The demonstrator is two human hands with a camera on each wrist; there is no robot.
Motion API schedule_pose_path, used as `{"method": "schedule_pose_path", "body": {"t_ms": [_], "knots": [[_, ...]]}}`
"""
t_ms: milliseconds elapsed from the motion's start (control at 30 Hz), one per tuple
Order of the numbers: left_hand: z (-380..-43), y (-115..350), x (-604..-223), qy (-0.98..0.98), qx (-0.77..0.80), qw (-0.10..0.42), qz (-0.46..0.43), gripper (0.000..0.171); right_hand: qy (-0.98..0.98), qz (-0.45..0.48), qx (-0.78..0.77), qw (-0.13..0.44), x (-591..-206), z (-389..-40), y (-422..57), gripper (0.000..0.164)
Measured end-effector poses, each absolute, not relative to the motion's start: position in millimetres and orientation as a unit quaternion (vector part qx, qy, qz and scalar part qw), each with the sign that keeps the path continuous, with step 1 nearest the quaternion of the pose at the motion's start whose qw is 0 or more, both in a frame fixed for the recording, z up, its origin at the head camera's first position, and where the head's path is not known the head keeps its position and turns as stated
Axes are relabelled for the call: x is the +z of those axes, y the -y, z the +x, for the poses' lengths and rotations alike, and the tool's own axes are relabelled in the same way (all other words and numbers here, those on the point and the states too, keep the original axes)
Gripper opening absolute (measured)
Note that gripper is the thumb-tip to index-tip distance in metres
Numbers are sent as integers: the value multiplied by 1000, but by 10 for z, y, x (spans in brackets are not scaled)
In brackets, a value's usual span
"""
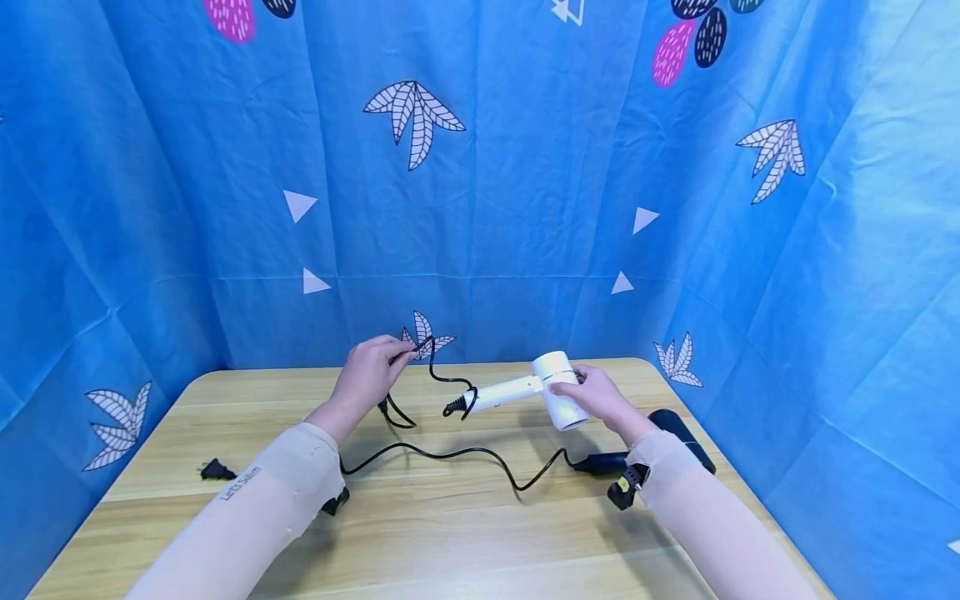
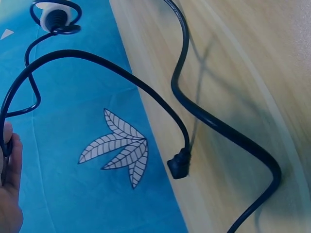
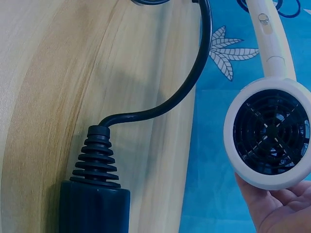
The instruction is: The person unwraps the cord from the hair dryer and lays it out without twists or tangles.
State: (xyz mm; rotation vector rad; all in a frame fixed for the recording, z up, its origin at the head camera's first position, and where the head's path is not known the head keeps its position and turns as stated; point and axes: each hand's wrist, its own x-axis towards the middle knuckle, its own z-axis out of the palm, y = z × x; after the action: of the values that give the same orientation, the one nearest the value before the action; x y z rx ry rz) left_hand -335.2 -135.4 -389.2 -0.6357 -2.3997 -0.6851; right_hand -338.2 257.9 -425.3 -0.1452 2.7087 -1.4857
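A white hair dryer (image 1: 510, 390) is held off the table by my right hand (image 1: 600, 392), which grips its barrel; the handle points left. In the right wrist view, the dryer's round grille (image 3: 271, 131) faces the camera, above the fingers. My left hand (image 1: 371, 371) pinches the white dryer's black cord (image 1: 433, 367), raised over the table's far part. The cord loops around the handle end. In the left wrist view, a black plug (image 2: 180, 164) hangs from the cord below that hand, which shows only partly at the left edge.
A black hair dryer (image 1: 678, 433) lies on the wooden table (image 1: 450, 542) at the right, partly hidden by my right forearm. Its cord (image 1: 465, 451) runs left across the table. Another black plug (image 1: 217, 471) lies at the left. Blue patterned cloth (image 1: 480, 208) surrounds the table's back and sides.
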Motion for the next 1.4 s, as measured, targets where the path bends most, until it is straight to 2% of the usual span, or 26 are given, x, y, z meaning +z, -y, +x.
{"method": "schedule_pose_path", "body": {"t_ms": [300, 533, 700, 1000, 1400], "knots": [[-3439, 1403, -4022, 913, -251, 238, -219, 19, -867, -44, -496, 34, -4213, -3372, -2594, 66], [-3484, 1455, -4100, 918, -235, 229, -224, 15, -866, -39, -496, 35, -4173, -3361, -2614, 66], [-3473, 1493, -4120, 931, -217, 196, -220, 15, -868, -33, -494, 29, -4133, -3350, -2610, 63], [-3420, 1542, -4154, 932, -218, 150, -247, 13, -861, -34, -506, 21, -4098, -3342, -2599, 61], [-3376, 1582, -4191, 925, -207, 120, -294, 11, -862, -20, -507, 10, -4111, -3380, -2600, 67]]}}
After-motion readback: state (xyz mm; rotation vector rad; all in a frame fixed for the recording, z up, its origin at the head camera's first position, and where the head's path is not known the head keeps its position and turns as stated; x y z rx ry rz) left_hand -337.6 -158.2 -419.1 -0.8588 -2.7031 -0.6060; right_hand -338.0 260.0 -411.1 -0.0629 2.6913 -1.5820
